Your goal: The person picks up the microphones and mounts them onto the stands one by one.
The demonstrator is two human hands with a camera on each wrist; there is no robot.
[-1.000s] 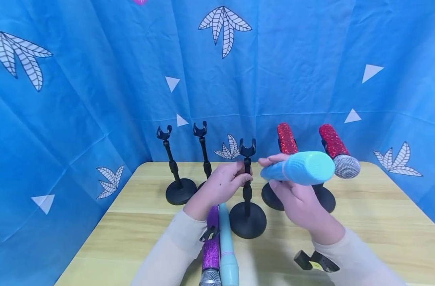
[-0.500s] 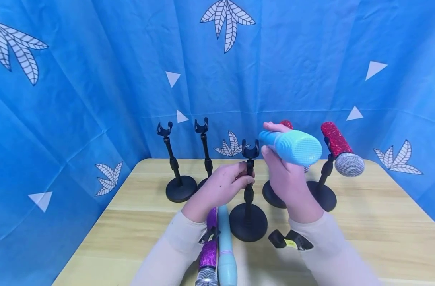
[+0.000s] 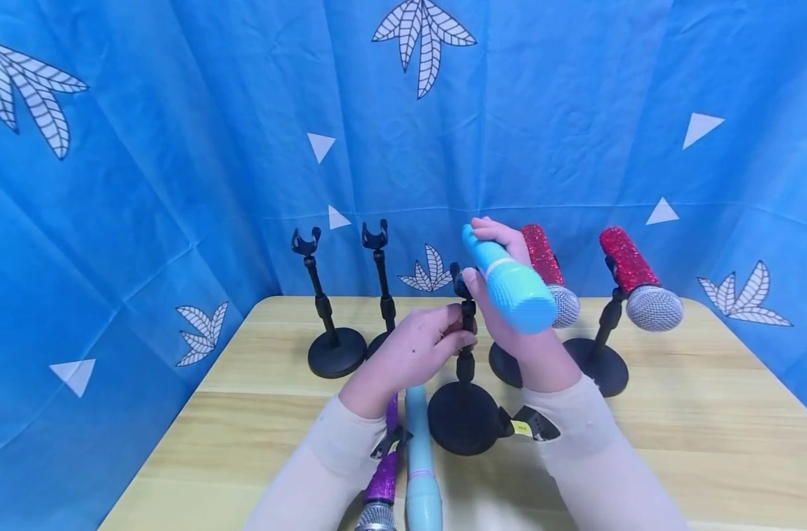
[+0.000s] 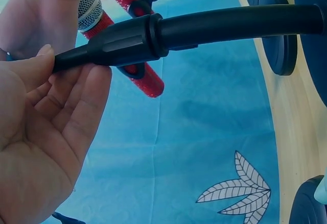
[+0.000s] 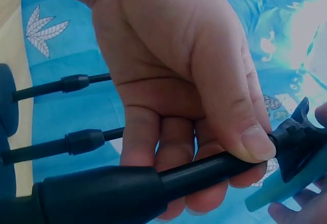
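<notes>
My left hand (image 3: 422, 345) pinches the upper pole of a black microphone stand (image 3: 463, 420) between thumb and fingers; the right wrist view shows this grip on the pole (image 5: 204, 169) just below the clip. My right hand (image 3: 528, 348) holds a bright blue microphone (image 3: 519, 291), tilted with its head toward me and its thin end up at the left. The microphone is right beside the stand's clip (image 3: 460, 282). In the right wrist view its teal end (image 5: 268, 187) passes next to the clip; whether they touch I cannot tell.
Two stands with red glitter microphones, one (image 3: 543, 258) behind my right hand and one (image 3: 631, 262) farther right. Two bare stands (image 3: 324, 306) (image 3: 381, 284) are at the left. A purple microphone (image 3: 382, 483) and a pale teal microphone (image 3: 420, 461) lie by my left forearm.
My right hand has moved left with the blue microphone, to the clip of the held stand, and the microphone has turned head-down. The left hand keeps its grip on the pole.
</notes>
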